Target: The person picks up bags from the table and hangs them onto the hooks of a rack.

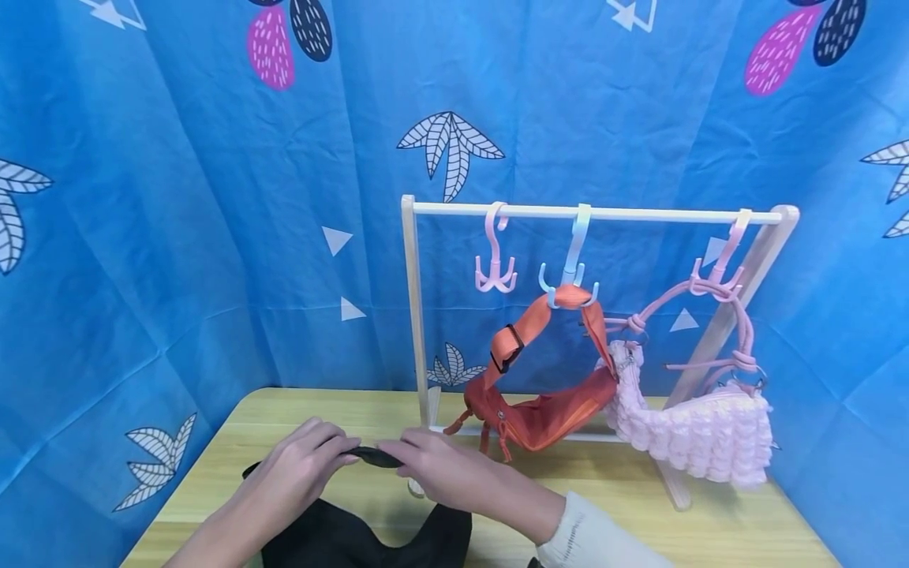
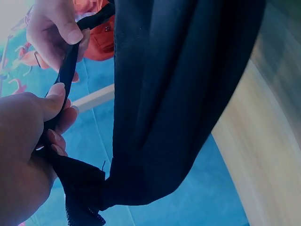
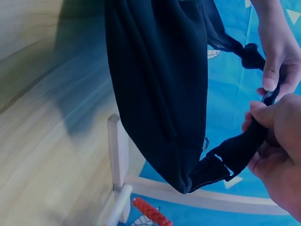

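Both hands hold up a black bag (image 1: 319,536) by its strap (image 1: 376,456) over the front of the table. My left hand (image 1: 298,465) pinches the strap between thumb and fingers on the left. A short way to the right, my right hand (image 1: 443,469) grips the same strap, leaving a small stretch of it between them. In the left wrist view the bag body (image 2: 164,103) hangs long and soft below the strap. The right wrist view shows the strap's wide end (image 3: 225,160) joining the bag, with a small metal ring beside it.
A wooden rack (image 1: 415,315) stands at the table's back right. From its rail hang a bare pink hook (image 1: 495,260), a blue hook (image 1: 577,244) carrying an orange-red bag (image 1: 547,418), and another pink hook (image 1: 731,252) with a puffy pale pink bag (image 1: 710,434). Blue curtains surround the table (image 1: 284,406).
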Demonstrator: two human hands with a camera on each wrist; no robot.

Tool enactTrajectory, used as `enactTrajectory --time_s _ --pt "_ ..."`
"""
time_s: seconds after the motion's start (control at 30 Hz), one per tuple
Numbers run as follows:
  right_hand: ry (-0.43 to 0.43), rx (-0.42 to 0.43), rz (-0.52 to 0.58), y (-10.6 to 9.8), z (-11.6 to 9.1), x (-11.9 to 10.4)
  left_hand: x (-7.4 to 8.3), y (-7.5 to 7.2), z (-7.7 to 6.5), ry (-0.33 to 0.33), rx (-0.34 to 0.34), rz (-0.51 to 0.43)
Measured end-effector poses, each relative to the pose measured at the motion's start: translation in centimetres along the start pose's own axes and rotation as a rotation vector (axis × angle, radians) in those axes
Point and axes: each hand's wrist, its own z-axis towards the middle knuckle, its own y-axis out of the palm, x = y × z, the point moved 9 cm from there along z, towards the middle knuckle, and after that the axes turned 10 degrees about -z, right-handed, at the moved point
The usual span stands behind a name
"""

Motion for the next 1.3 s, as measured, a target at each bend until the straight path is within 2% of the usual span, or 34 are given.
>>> enactTrajectory --time_s 0.13,0.3,0.4,0.63,0.8,0.97,1.17,1.3 --pt "-0.011 0.011 -0.077 -0.7 -1.1 0.0 0.4 0.4 0.6 0.012 0.003 -0.018" --pt "0.018 0.023 -0.05 -1.6 -2.0 0.9 0.6 0.6 1.4 -0.006 -0.002 -0.026" --pt "0.057 0.038 0.029 -2.3 -2.5 1.7 0.7 0.5 2.0 -0.011 -0.006 -0.021" --pt "0.25 0.015 0.387 -3.3 -3.7 4.6 1.4 0.7 3.4 0.049 -0.042 -0.017" --pt "0.313 0.062 0.489 -4.2 -4.4 5.8 1.6 0.7 4.1 0.063 -0.086 -0.036" --pt "0.375 0.046 0.566 -4.6 -5.1 6.9 1.6 0.8 4.8 0.047 -0.113 -0.063" --pt "0.406 0.029 0.575 -5.3 -5.7 7.6 1.7 1.0 5.7 0.054 -0.118 -0.077" --pt "0.381 0.073 0.514 -6.1 -5.8 7.9 1.6 1.2 6.3 0.046 -0.128 -0.091"
